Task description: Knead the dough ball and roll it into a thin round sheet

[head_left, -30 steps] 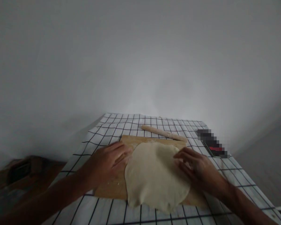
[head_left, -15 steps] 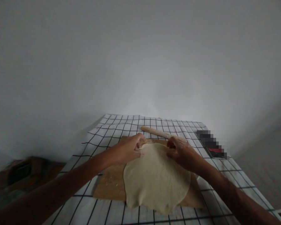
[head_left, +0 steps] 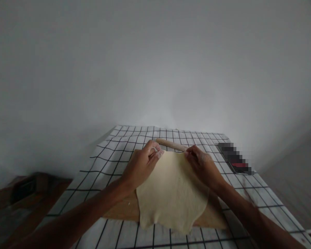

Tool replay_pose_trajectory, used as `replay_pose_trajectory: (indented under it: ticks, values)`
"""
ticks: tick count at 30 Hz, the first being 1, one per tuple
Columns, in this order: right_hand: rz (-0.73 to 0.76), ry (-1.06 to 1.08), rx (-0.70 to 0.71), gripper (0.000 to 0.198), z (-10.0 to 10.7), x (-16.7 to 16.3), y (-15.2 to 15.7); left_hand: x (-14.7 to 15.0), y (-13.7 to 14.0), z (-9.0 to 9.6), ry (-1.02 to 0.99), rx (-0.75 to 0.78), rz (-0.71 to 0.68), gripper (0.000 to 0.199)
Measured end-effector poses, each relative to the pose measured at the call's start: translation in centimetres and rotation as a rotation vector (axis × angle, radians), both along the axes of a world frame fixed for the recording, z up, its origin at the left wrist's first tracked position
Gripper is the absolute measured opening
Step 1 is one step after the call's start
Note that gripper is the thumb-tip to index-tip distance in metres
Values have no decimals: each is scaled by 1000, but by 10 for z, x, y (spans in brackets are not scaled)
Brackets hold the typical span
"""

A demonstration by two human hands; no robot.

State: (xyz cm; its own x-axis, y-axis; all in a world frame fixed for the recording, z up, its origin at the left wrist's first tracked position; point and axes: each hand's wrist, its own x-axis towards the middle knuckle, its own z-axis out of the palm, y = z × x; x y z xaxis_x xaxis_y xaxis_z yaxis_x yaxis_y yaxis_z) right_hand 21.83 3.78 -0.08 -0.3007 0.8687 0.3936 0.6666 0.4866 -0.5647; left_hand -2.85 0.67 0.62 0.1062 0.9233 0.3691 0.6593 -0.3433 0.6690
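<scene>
A wide, thin sheet of dough (head_left: pixel 173 193) spreads over a wooden board (head_left: pixel 124 209), its near edge hanging past the board's front. My left hand (head_left: pixel 147 159) pinches the sheet's far left corner between thumb and fingers. At the far right corner, my right hand (head_left: pixel 200 164) grips the dough the same way. Between the two hands the far edge is pulled straight and looks raised off the board. Just beyond that edge lies a wooden rolling pin (head_left: pixel 171 144), its right end close to my right hand.
A white tablecloth with black grid lines (head_left: pixel 103 166) covers the table. Toward the right edge lies a dark flat object with a red patch (head_left: pixel 234 159), blurred by pixels. A pale wall (head_left: pixel 155 69) rises behind. Brown boxes (head_left: pixel 28 190) are low on the left.
Both hands have risen slightly, lifting the far edge of the dough, which is now stretched straight between them. The near edge has shifted a little; the rolling pin stays put.
</scene>
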Motion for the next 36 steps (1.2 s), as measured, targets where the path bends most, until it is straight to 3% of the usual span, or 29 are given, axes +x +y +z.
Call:
replay_pose_trajectory:
  ticks: [5,9,11,14,17,21,26,33,36]
  values:
    - [-51,-155,8,20,-7,-2,17,-13,24,1,269,-14,31,17]
    - [-83,-223,118,21,-9,5,20,-11,24,4,524,175,58,27]
    - [-85,-175,189,25,-6,12,21,0,6,5,583,250,-76,32]
    - [-106,-112,257,28,-5,27,31,21,-30,3,661,196,-382,46]
    - [-127,-169,227,28,-11,42,46,32,-59,-2,713,130,-469,57]
    - [-51,-294,132,29,-23,49,55,32,-70,1,758,104,-490,63]
    - [11,-411,82,35,-23,39,59,40,-58,10,759,92,-507,57]
    - [121,-631,71,28,-8,30,74,70,-41,-13,695,169,-464,59]
    - [163,-701,82,25,-5,34,72,67,-39,-10,650,149,-507,56]
